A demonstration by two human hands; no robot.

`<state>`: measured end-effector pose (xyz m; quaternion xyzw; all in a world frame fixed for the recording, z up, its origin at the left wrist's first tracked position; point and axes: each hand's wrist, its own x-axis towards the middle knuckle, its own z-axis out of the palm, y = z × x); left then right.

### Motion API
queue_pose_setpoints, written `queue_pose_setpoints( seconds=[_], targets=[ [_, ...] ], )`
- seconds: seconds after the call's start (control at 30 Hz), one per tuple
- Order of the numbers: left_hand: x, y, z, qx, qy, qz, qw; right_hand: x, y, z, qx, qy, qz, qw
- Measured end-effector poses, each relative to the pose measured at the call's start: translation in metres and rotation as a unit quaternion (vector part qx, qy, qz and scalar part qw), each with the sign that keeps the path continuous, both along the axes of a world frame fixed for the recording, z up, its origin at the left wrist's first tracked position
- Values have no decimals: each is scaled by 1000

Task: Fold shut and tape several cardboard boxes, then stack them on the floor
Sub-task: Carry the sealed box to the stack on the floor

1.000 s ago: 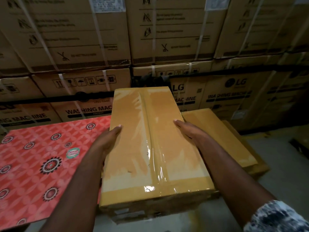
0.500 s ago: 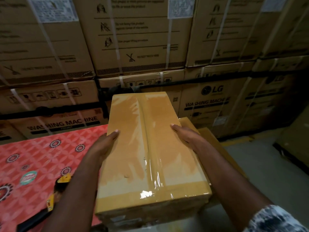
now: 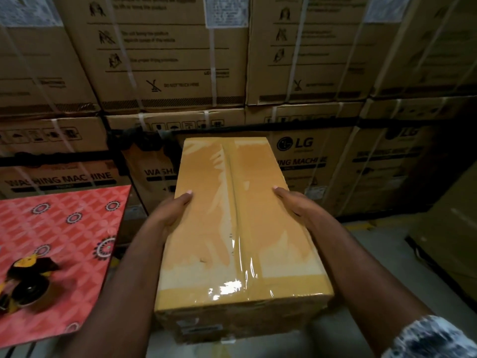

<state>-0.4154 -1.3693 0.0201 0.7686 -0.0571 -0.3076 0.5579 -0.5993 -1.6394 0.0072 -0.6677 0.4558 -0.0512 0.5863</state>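
Note:
A long yellow-brown cardboard box [image 3: 240, 215] is closed, with clear tape along its centre seam and across its near end. I hold it in the air in front of me, lengthwise. My left hand [image 3: 171, 210] grips its left side and my right hand [image 3: 296, 205] grips its right side, each with the thumb on the top face. The fingers under the edges are hidden. A tape dispenser [image 3: 25, 282], black and yellow, lies on the table at the left.
A table with a red patterned cloth [image 3: 64, 228] stands at the left. Large strapped LG washing machine cartons [image 3: 335, 161] form a wall straight ahead. Grey floor [image 3: 382, 251] shows at the right, with another brown carton [image 3: 451, 241] at the right edge.
The box has swung away from the table to the right. The tape dispenser came into view on the table. The stacked boxes seen beyond the held box are now out of sight.

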Motion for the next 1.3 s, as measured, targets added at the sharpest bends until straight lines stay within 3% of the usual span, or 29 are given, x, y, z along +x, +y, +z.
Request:
queue_pose_setpoints(
  seconds=[0.23, 0.67, 0.93, 1.1, 1.3],
  targets=[
    [-41, -96, -11, -13, 27, -11, 999, -41, -101, -23, 24, -3, 8, 1000],
    [-39, -280, -48, -66, 40, -25, 997, -51, -263, -20, -8, -7, -28, 1000],
    [-81, -343, -55, -68, 18, -16, 997, -71, -309, -22, 64, -49, -40, 996],
    [-102, -361, -90, -30, 5, 4, 1000, -81, -349, -94, 52, -33, -6, 998],
    [-120, -363, -124, 1, 33, 15, 999, -87, -370, -158, 123, -7, 21, 992]
  ],
)
